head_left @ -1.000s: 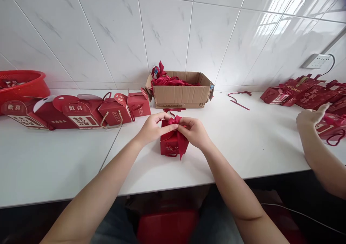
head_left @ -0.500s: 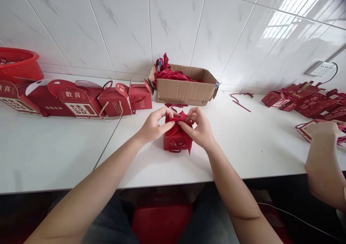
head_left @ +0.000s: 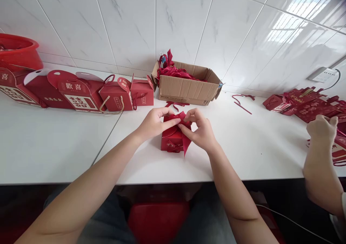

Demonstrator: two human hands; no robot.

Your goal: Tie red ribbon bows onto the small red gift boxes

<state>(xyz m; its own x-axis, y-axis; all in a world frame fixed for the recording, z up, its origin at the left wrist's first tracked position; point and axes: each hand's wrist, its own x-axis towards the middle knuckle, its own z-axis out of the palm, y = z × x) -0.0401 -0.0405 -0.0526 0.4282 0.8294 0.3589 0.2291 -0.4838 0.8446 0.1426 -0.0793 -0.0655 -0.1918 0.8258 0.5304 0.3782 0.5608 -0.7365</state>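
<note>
A small red gift box stands on the white table in front of me. A red ribbon lies across its top, one tail hanging down its right front. My left hand pinches the ribbon from the left, fingers closed on it. My right hand pinches the ribbon from the right, thumb and fingers together at the knot.
A cardboard box of red ribbons stands behind by the tiled wall. A row of red gift boxes lines the left, with a red basin at far left. Another person's hand works among flat red boxes at right.
My fingers have shifted on the ribbon at the box top, folding it. The view has tilted down slightly. The other person's hand has moved over the flat boxes at right.
</note>
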